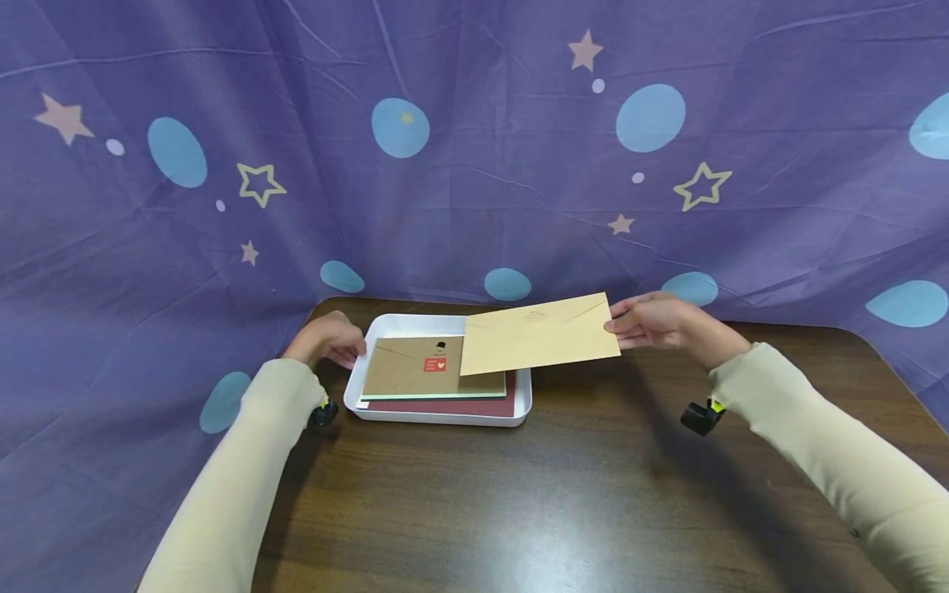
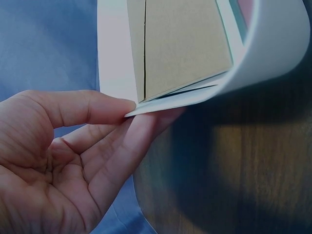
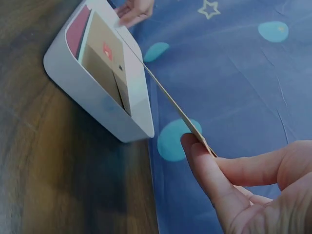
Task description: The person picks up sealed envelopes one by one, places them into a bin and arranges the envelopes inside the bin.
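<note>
A white tray (image 1: 437,418) stands on the table with a stack of envelopes inside. On top lies a brown envelope (image 1: 400,375) with a red heart sticker and a small black hat print; a dark red one (image 1: 460,407) shows beneath it. My left hand (image 1: 335,339) pinches the tray's left rim between thumb and fingers, clearly seen in the left wrist view (image 2: 78,146). A pale yellow envelope (image 1: 537,336) is held by its right edge in my right hand (image 1: 652,323). It hangs tilted above the tray's right side, covering part of the brown envelope.
The dark wooden table (image 1: 474,502) stretches in front and to the right of the tray. A purple curtain (image 1: 474,222) with stars and blue spots hangs along the table's back and left edges.
</note>
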Demonstrator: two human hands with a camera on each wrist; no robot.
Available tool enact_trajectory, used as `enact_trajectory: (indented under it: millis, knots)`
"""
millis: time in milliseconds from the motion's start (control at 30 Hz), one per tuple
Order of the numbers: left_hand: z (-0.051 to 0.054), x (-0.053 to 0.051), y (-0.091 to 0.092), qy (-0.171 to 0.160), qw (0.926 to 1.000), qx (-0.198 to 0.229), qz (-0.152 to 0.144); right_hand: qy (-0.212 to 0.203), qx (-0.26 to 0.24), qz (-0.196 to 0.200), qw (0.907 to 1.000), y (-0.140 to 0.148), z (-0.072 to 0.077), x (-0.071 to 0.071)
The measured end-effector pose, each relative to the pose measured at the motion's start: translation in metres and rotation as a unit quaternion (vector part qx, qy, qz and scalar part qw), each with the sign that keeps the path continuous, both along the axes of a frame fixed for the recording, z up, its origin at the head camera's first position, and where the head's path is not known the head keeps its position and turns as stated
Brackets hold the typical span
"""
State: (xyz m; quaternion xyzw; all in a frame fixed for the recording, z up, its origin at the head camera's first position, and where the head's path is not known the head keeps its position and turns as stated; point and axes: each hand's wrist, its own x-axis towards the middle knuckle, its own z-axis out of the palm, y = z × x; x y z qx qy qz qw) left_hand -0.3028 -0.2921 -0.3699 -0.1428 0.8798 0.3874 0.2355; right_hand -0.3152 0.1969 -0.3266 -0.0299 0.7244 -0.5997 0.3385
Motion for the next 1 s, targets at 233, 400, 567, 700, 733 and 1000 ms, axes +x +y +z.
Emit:
enact_trajectory:
  millis: [233,400,567,700,733,1000]
  knots:
    - [0.0,0.001,-0.001,0.001,1.0,0.003,0.004,0.017,0.01,-0.019,0.9996,-0.026,-0.005,0.003]
    - [-0.001,0.0,-0.001,0.004,1.0,0.003,0.005,0.022,0.002,-0.033,0.9992,-0.042,-0.011,0.004]
    - [0.0,0.001,0.0,0.007,1.0,0.003,0.002,0.028,0.008,-0.041,0.9987,-0.058,-0.016,0.006]
    - [0.001,0.002,0.001,0.009,1.0,0.001,0.001,0.032,0.014,-0.05,0.9981,-0.07,-0.019,0.007]
    - [0.001,0.001,0.001,0.009,1.0,0.001,0.001,0.031,0.014,-0.053,0.998,-0.073,-0.019,0.007]
    - [0.001,0.002,0.001,0.009,1.0,0.001,0.002,0.028,0.018,-0.064,0.9974,-0.094,-0.023,0.007]
